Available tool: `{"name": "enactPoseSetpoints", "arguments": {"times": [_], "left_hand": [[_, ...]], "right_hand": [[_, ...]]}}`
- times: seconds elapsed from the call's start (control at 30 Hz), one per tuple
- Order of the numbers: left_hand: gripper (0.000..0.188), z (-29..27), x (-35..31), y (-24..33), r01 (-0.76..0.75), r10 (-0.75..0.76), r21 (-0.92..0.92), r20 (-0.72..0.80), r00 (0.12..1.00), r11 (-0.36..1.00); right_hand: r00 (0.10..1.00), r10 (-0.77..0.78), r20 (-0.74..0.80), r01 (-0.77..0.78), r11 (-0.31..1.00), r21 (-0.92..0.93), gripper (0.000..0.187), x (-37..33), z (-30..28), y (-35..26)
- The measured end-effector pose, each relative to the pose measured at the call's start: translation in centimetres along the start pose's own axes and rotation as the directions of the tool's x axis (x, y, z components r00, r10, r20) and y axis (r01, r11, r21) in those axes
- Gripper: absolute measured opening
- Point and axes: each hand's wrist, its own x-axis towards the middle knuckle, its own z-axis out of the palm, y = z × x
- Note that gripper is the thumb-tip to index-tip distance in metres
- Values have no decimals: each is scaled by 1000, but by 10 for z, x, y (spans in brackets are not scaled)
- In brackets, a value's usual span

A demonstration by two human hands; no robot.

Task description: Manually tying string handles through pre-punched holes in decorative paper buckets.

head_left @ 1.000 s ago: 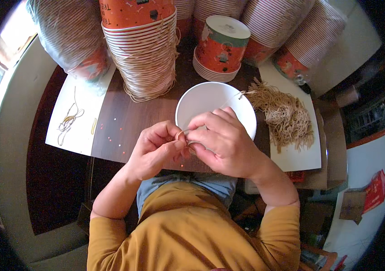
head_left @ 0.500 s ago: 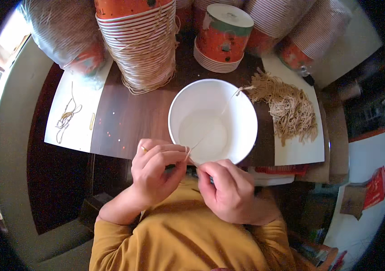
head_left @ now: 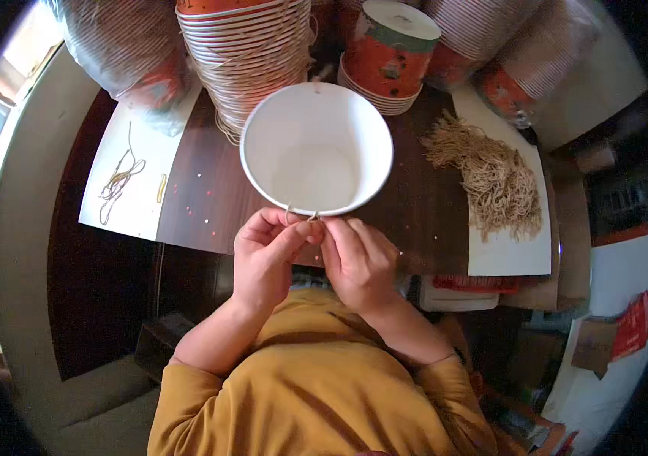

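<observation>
A paper bucket with a white inside stands mouth up at the table's near side. At its near rim both hands meet, fingertips almost touching. A thin pale cord loops at this rim and runs into the fingers. My left hand is closed in a pinch on the cord, thumb toward the right hand. My right hand is closed too, thumb and forefinger pressed together on the cord just under the rim. The cord's ends are hidden by the fingers. A small bit of cord shows at the far rim.
Behind the bucket rises a tall stack of paper buckets with cord handles. A red and green bucket stands upside down at the back. Tan cords lie heaped at right. Loose cord lies on white card at left. Bagged stacks flank these.
The bucket has shifted left and away from me. My right hand has come up and left, beside the left one. The strand that crossed the bucket's mouth no longer shows there.
</observation>
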Motion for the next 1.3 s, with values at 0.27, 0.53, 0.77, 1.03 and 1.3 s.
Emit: {"name": "enactPoseSetpoints", "arguments": {"times": [0.27,0.53,0.77,1.03,1.3], "left_hand": [[6,-10,1,12,10,-7,32,-99,995,999],[10,-12,0,10,-177,201,235,-83,976,956],[9,-11,-2,17,-324,388,683,65,919,654],[23,-3,1,21,-591,574,797,431,696,119],[20,-12,7,12,-649,624,754,554,551,-97]], "right_hand": [[736,339,586,-662,182,727,16,23,8,-7],[539,370,756,-610,-447,654,18,19,27,-6],[520,305,798,-638,-483,600,22,15,33,8],[550,386,741,-654,-352,669,19,18,29,-4],[569,383,728,-601,-410,686,18,13,36,-2]]}}
